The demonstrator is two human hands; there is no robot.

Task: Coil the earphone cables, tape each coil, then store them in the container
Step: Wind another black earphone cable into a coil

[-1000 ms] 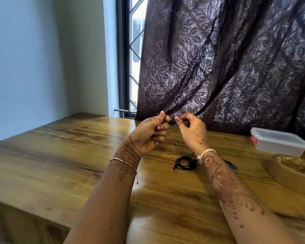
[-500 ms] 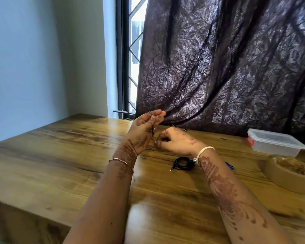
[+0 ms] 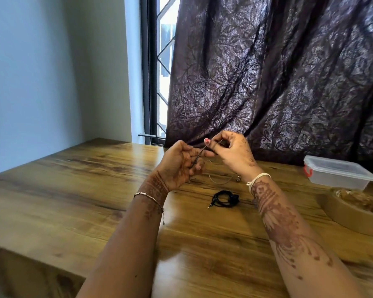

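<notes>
My left hand holds a small bundle of thin brownish earphone cable in its curled fingers. My right hand pinches the same cable just above it, thumb and fingers together. A loose loop of that cable trails down onto the wooden table, ending in earbuds near my right wrist. A black coiled earphone cable lies on the table below my hands. The clear plastic container with its lid on stands at the right. A roll of brown tape lies in front of it.
A dark patterned curtain hangs right behind the table's far edge. A barred window and a pale wall stand at the left. The table's near-left edge drops off at the bottom left.
My right hand has risen from low beside the left hand to above it, drawing the cable up. The left hand stays in place with the bundle.
</notes>
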